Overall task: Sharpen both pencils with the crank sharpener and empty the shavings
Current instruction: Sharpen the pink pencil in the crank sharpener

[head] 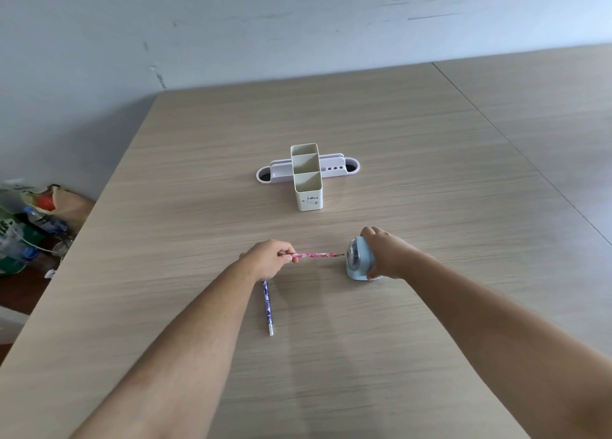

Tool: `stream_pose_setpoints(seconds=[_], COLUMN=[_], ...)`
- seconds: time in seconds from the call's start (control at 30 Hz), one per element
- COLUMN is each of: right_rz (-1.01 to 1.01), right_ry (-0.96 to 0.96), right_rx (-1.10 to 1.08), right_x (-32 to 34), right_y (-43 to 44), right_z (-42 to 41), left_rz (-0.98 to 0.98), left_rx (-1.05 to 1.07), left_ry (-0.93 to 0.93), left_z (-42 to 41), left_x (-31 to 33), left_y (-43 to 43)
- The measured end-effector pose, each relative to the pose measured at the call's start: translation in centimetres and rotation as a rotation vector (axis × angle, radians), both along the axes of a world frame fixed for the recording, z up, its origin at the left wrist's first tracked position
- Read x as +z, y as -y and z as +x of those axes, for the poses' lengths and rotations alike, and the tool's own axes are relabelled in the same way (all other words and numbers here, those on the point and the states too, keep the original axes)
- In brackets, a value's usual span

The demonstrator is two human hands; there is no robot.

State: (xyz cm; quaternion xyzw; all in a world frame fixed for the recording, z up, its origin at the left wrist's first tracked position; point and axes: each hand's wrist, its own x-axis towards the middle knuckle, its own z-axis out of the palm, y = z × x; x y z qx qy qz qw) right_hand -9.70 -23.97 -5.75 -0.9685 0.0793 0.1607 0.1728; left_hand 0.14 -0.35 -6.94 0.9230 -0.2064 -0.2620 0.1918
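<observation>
Pink pencil (317,255) is pinched at its back end by my left hand (270,262), lying roughly level above the table, tip pointing at the front face of the sharpener (359,259). Tip looks just at the entry hole or just short of it, can't tell which.

Right hand (385,253) is clamped over the sharpener body from the far side, pinning it to the table (430,173). Crank not visible, hidden behind the hand if it's there.

Handling, my read:
- Pencil is light, stiff and thin, with a brittle lead. Hold near the back end as now and feed straight; any sideways load at the hole risks snapping the tip.
- Sharpener is small, smooth plastic, probably light, so it'll slide on this laminate unless pressed down while cranking.
- Shavings drawer not identifiable from here.

Blue pencil (268,307) lies on the table just below my left hand, eraser end toward me, not held.

Surface: flat pale wood-grain tabletop, smooth and low friction. Cream pen holder (308,180) with a white tray (265,174) behind it sits mid-table, well clear. Plain scuffed wall (298,24) behind, bags and bottles (29,220) on the floor to the left.
</observation>
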Motion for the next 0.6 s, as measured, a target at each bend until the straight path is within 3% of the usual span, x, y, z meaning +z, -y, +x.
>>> stream_pose_setpoints(seconds=[0.6], right_rz=[0.030], right_ry=[0.037], right_rx=[0.070], right_x=[-0.8], right_y=[-1.0], right_z=[1.0], left_rz=[-0.071], left_rx=[-0.045], left_ry=[0.000], left_z=[-0.4], left_x=[-0.1], left_y=[1.5])
